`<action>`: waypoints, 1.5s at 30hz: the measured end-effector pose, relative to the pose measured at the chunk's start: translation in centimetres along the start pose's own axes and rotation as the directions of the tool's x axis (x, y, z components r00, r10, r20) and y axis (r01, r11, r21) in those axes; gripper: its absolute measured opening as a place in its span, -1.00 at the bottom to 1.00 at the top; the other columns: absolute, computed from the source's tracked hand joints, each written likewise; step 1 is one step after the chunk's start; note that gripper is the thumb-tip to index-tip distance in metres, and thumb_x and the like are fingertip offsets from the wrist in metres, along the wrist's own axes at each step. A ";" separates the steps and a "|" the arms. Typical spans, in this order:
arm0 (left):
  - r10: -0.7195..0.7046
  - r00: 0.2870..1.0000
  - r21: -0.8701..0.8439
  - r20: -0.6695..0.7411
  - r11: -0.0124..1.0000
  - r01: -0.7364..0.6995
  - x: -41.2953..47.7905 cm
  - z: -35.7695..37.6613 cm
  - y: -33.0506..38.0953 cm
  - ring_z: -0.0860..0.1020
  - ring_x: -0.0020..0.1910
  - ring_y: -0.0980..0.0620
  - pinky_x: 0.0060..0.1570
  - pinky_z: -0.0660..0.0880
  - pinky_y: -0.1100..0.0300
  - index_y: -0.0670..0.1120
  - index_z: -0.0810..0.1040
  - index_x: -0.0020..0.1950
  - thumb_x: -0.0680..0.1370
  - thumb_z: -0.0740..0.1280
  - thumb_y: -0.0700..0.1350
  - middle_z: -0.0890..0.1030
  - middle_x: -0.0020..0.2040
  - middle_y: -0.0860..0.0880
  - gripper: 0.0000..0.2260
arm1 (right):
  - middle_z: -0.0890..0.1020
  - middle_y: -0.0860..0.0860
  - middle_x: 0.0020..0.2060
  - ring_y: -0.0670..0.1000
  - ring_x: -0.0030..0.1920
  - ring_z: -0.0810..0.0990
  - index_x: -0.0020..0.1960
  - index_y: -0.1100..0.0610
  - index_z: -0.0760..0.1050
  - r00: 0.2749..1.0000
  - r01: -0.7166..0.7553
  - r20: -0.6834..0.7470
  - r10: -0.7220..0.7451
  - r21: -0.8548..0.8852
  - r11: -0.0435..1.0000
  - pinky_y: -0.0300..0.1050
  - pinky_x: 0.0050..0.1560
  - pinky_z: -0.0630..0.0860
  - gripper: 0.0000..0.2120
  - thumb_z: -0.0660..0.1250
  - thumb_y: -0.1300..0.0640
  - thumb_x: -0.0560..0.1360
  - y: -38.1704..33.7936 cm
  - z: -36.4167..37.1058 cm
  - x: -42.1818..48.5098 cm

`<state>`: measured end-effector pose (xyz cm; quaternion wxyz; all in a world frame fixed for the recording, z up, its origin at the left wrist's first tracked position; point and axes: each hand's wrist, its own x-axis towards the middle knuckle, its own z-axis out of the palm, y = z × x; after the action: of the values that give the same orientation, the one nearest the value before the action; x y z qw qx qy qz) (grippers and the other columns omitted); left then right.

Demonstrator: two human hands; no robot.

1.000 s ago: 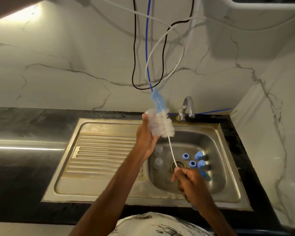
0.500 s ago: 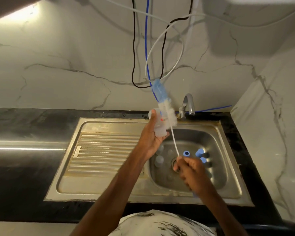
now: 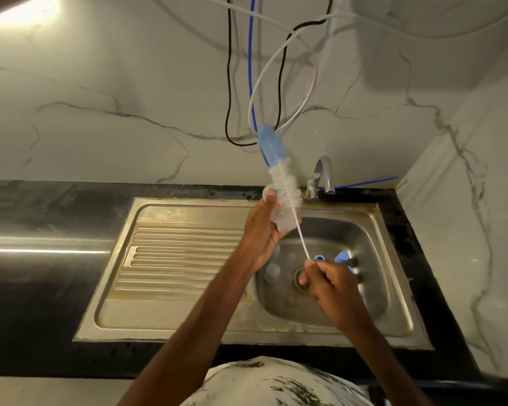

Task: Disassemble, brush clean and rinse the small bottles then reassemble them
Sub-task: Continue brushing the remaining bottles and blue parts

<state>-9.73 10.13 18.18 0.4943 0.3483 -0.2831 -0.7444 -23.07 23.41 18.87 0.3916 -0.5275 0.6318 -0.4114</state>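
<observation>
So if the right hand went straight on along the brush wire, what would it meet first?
Probably the small bottle gripped in the left hand; the right hand aims the brush wire at it, though depth is unclear.

A: What is the person wearing?
B: A white shirt with black streaky marks on it.
A: And the arms?
B: Both are bare, all the way down to the left hand and the right hand.
</observation>
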 end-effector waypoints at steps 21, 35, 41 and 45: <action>-0.010 0.996 -0.333 0.089 0.942 0.040 1.1 -1.8 1.9 0.64 0.20 -0.14 0.27 0.54 -0.17 -0.21 0.45 0.37 0.72 0.11 0.08 0.66 0.19 -0.19 -0.58 | 0.30 0.03 -0.51 -0.12 -0.56 0.22 -0.24 0.22 0.53 0.971 -0.201 0.161 0.177 0.146 0.969 -0.27 -0.56 0.14 -0.60 0.17 0.08 0.70 0.7 0.1 -1.6; 0.294 0.936 0.681 0.191 0.648 -0.342 0.5 -3.9 2.0 0.62 0.18 0.01 0.13 0.63 -0.01 -0.02 0.49 0.38 0.45 0.59 -0.05 0.63 0.23 0.02 -0.46 | 0.38 -0.04 -0.58 -0.13 -0.55 0.32 -0.29 0.18 0.58 0.999 0.029 0.043 -0.028 -0.010 1.000 -0.28 -0.47 0.27 -0.60 0.21 0.16 0.69 0.0 -2.3 1.1; 0.311 0.917 0.802 0.249 0.464 -0.375 0.4 -3.7 1.2 0.58 0.22 0.11 0.18 0.56 0.15 -0.03 0.38 0.40 0.50 0.55 -0.07 0.59 0.28 0.04 -0.45 | 0.36 -0.07 -0.62 -0.15 -0.56 0.32 -0.33 0.16 0.57 0.999 0.006 0.048 -0.002 -0.082 0.997 -0.29 -0.46 0.27 -0.59 0.24 0.16 0.67 0.6 -1.9 -0.8; 0.321 0.897 0.825 0.303 0.383 -0.415 0.0 -2.4 0.3 0.53 0.22 0.11 0.11 0.47 0.38 -0.01 0.33 0.42 0.53 0.51 -0.09 0.52 0.33 0.07 -0.46 | 0.42 -0.11 -0.63 -0.14 -0.58 0.39 -0.35 0.13 0.56 0.998 0.045 -0.025 -0.050 -0.162 0.986 -0.27 -0.43 0.33 -0.58 0.23 0.14 0.67 -0.6 -1.6 1.3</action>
<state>-7.68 9.85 16.98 0.3850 0.4435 -0.7143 -0.3806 -24.50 22.24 19.95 0.3288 -0.5663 0.6558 -0.3756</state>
